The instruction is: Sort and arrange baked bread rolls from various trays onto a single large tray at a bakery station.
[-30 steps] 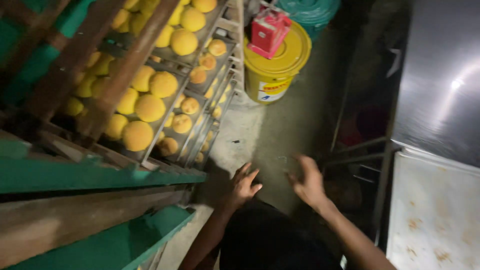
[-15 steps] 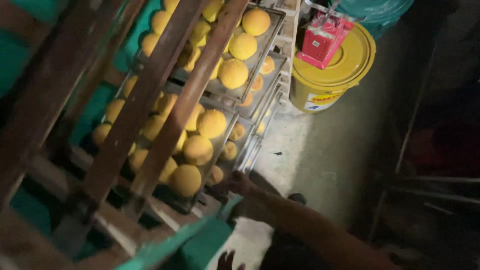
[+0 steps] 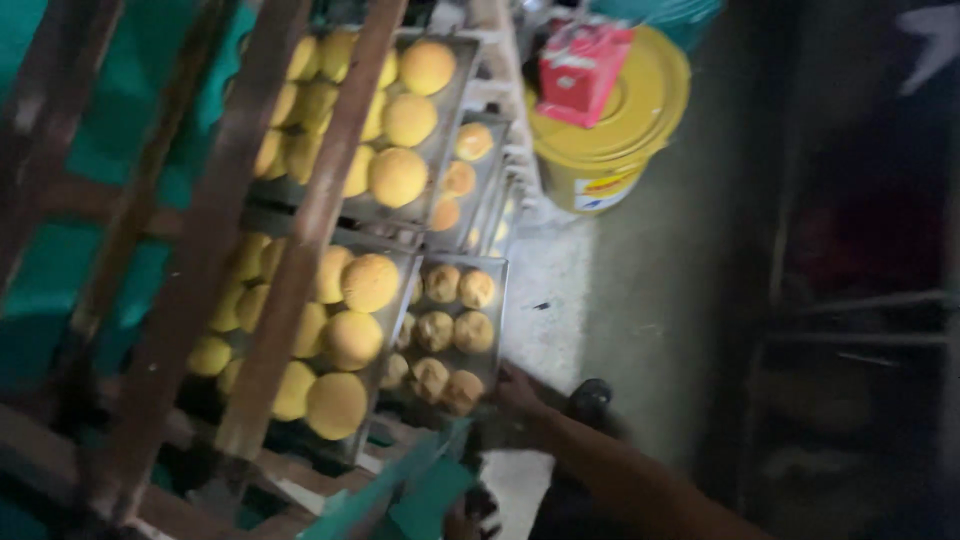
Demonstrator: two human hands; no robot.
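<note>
Dim light is filling a cramped bakery corner, with a pale concrete floor running up the middle of the view. Nearest, at the bottom edge, green boards and brown wooden slats are crossing the left half and partly blocking the rack behind them. A dark, blurred shape beside the green boards may be the left hand; whether its fingers are apart or together cannot be told.

From the lower right, a bare forearm is reaching in, and the right hand is touching the near corner of a small metal tray. Its fingers are hidden in blur, so a grip on the tray edge cannot be confirmed. That tray is sitting low on the rack, sticking out toward the floor, and is carrying browned buns in rows. A dark shoe is showing just beyond the hand.

Just left of this tray, a bigger tray is holding large yellow buns, some behind the slats. Higher on the rack, another tray is carrying more yellow buns, with a narrower tray of smaller buns beside it.

Farther off, a yellow bucket is standing on the floor near the rack, with a red box resting on its lid. Along the right side, dark metal shelving is fading into shadow.
</note>
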